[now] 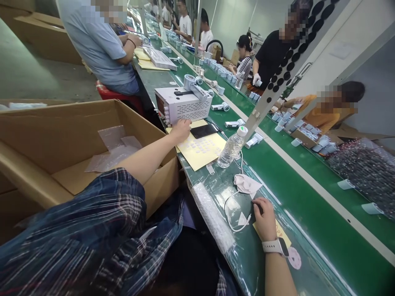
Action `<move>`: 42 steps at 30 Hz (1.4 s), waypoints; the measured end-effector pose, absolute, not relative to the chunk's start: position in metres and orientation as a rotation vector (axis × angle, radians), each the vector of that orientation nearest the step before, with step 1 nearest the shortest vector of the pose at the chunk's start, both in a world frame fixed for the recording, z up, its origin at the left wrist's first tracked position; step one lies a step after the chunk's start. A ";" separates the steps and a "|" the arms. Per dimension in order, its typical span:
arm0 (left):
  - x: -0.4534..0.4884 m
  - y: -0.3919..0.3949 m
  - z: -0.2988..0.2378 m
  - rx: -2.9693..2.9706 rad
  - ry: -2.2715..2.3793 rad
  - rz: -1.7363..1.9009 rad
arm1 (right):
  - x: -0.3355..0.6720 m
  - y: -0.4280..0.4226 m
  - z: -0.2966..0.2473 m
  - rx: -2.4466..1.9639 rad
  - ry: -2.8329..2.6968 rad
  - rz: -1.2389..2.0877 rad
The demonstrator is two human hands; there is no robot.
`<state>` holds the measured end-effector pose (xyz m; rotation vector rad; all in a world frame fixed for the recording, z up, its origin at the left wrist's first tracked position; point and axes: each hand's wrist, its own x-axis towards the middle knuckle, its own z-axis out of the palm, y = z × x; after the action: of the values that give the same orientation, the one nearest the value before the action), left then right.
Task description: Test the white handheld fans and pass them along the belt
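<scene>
A plaid sleeve (108, 213) lies closest, and past its cuff the left hand (182, 130) bends over the edge of the yellow sheet (197, 163), on the far side of the bottle (232, 149). Its fingers are curled together; I cannot tell if they pinch anything. The labels (199, 144) sit on that sheet, left of the bottle, with the phone (204, 131) beyond them and the power unit (188, 107) farther off. Nearer than the bottle, the right hand (264, 216) rests on the bench, thumb and fingers loosely apart, seemingly holding nothing, by the cloth (246, 183) and cable (226, 211). The step in hand looks like handling labels; lifting one would call for a fine fingertip pinch at its edge.
</scene>
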<state>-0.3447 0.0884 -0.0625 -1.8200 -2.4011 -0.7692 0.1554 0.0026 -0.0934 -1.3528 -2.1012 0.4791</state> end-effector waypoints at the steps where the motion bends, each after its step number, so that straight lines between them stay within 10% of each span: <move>1: -0.344 0.089 -0.062 -1.837 -2.387 -0.779 | 0.155 0.003 -0.093 -1.349 -2.104 0.478; 24: -0.132 0.023 0.050 -2.389 -0.860 -1.753 | 0.150 0.001 -0.093 -1.342 -2.059 0.509; 42: -0.011 0.104 -0.078 -3.105 -1.511 -0.434 | 0.146 -0.006 -0.089 -1.346 -2.035 0.589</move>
<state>-0.0106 0.1043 -0.0782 -3.1050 -1.5105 -0.4344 0.1461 -0.0056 -0.0894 -1.3462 -2.0354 0.5894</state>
